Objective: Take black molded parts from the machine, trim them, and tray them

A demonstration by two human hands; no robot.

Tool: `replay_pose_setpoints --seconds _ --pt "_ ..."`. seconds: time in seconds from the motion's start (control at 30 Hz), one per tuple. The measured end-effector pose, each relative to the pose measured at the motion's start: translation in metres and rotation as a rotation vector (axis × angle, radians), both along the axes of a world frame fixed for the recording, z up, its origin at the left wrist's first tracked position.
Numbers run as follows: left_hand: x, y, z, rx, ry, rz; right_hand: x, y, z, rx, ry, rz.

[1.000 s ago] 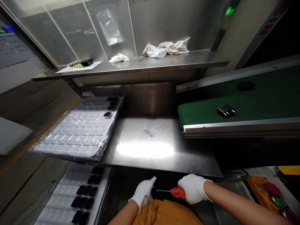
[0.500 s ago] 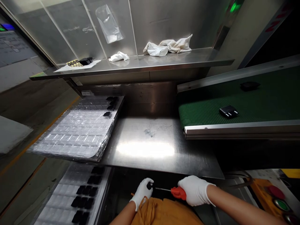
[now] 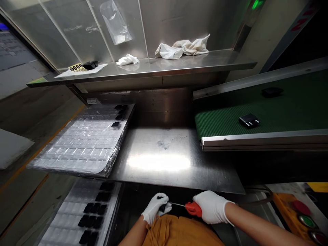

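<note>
1. One white-gloved left hand [image 3: 154, 208] has just curled shut around a small black part [image 3: 162, 207], now mostly hidden inside the fingers.
2. Right hand [image 3: 211, 207], also gloved, is closed on a red-handled screwdriver [image 3: 193, 209], its thin shaft reaching that part.
3. Both hover above an orange apron [image 3: 179, 232], beside a clear plastic tray [image 3: 64, 218] holding rows of black parts.

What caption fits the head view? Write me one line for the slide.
A white-gloved left hand holds a small black part while the right hand points a red-handled screwdriver at it.
</note>
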State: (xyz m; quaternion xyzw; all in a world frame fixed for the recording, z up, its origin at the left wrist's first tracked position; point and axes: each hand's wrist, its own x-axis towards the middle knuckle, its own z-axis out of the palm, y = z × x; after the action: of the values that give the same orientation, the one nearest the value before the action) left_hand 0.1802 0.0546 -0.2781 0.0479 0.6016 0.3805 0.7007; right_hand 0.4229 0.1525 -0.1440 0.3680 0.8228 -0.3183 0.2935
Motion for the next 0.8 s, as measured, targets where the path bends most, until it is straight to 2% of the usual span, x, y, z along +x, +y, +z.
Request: replay_pose_setpoints --seconds 0.13,0.23,0.53,0.63,0.8 --pt "-0.014 0.001 0.017 -0.154 -0.280 0.234 -0.001 -0.002 -0.003 0.000 0.009 0.025" --pt "-0.021 0.002 0.022 -0.268 -0.485 0.400 -0.002 -0.005 -0.006 0.026 0.025 0.014" --pt "-0.019 0.000 0.020 -0.281 -0.570 0.400 -0.005 -0.004 -0.002 0.003 -0.008 0.014" --pt "-0.017 0.003 0.021 -0.288 -0.570 0.464 -0.005 -0.005 -0.001 0.003 -0.021 0.026" --pt "-0.015 0.012 0.017 -0.336 -0.547 0.601 -0.010 -0.013 -0.004 0.001 -0.061 0.127"
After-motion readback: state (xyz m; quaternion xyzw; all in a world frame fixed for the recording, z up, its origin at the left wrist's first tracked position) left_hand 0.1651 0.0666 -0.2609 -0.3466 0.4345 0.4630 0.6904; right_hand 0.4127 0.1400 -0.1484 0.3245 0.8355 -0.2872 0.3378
